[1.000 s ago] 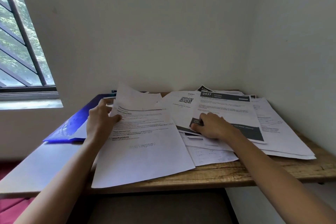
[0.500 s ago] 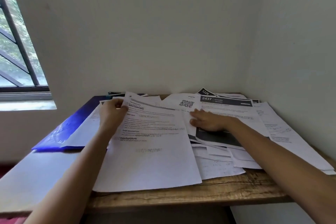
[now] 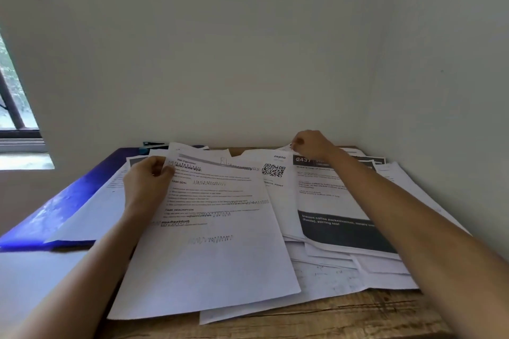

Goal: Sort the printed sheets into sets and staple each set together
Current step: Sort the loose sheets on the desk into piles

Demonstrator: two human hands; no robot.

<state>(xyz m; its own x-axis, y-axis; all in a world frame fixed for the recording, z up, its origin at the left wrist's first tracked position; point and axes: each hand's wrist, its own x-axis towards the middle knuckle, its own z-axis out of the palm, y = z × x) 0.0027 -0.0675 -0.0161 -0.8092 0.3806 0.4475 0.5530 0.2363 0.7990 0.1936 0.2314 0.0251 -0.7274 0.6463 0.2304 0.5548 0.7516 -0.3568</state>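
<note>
2 bare forearms reach forward. The left hand pinches the top-left corner of a printed sheet, thumb on top. The right hand, stretched farther out, curls its fingers round the edge of a far sheet.

Left hand grips the top-left corner of a text sheet lying on the paper pile. Right hand pinches a sheet edge at the far side, beside the dark-banded "2437" page. QR-code sheet between them. Blue folder at left, wooden desk underneath, teal object, too small to identify, by the wall.
</note>
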